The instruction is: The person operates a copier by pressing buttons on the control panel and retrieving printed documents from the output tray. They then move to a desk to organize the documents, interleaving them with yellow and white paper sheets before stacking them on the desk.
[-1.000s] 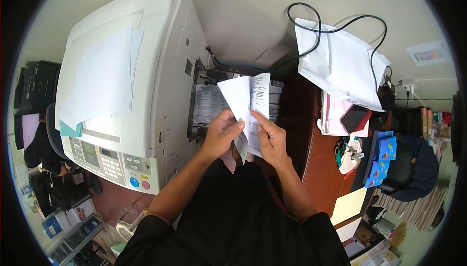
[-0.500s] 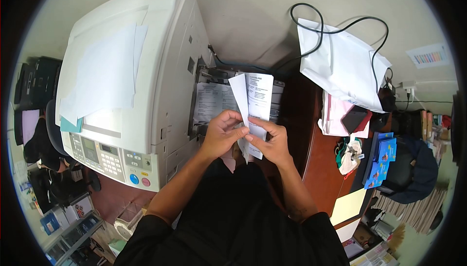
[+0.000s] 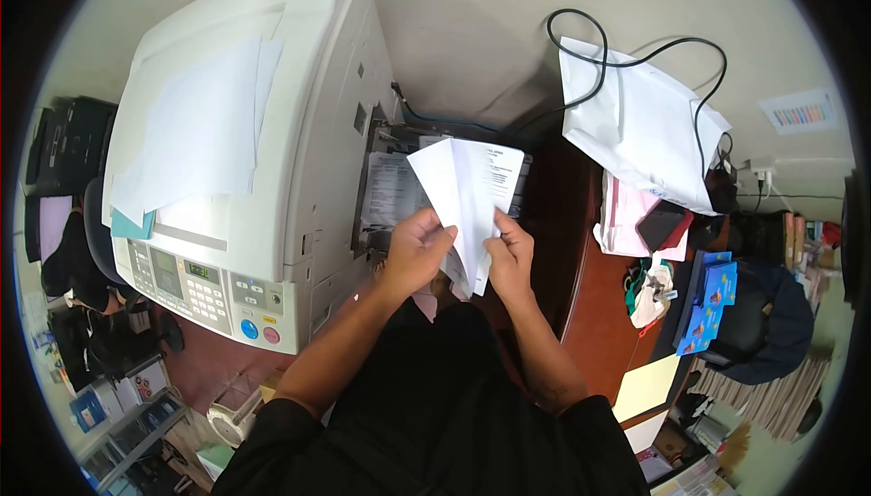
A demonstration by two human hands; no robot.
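A cluttered office corner: a large white copier [image 3: 245, 142] with loose sheets [image 3: 195, 128] on its lid stands left, a white bag [image 3: 635, 124] with black cable [image 3: 617, 51] right on the brown desk [image 3: 581, 287]. Over the copier's side tray [image 3: 390, 192], the left hand [image 3: 417, 251] and right hand [image 3: 510, 255] pinch folded printed papers [image 3: 467, 192], fanned upward, white backs showing

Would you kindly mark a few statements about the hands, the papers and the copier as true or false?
1. Both hands, left hand and right hand, grip the sheets of paper. True.
2. The copier lid is bare. False: loose white sheets lie on it.
3. A black cable lies across the white bag. True.
4. The held sheets lie flat on the desk. False: they are raised in front of the copier's side tray.
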